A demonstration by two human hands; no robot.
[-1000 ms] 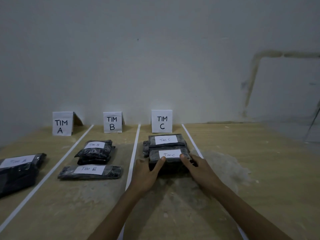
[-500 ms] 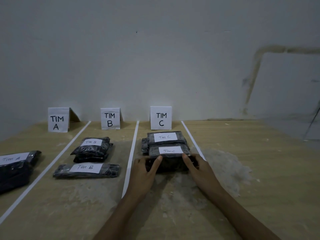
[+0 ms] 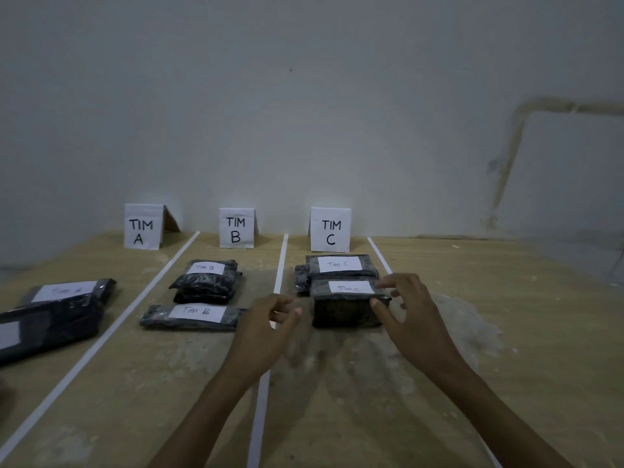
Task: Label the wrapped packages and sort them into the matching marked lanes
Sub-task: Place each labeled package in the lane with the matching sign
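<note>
Black wrapped packages (image 3: pixel 347 304) lie flat, labelled, in matching lanes (image 3: pixel 337 383)

Wooden table (image 3: pixel 489 332), white tape lanes; black wrapped package labelled "Tim C" (image 3: pixel 347 304) between open left hand (image 3: pixel 266 329) and right hand (image 3: pixel 410 312).

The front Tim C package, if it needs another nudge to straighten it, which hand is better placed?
Probably the right hand: its fingertips sit at the front Tim C package, while the left hand hovers clear over the white line.

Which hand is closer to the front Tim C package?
Right. The right hand has its fingertips at the package's right end. The left hand sits open off its left side, over the white line.
</note>
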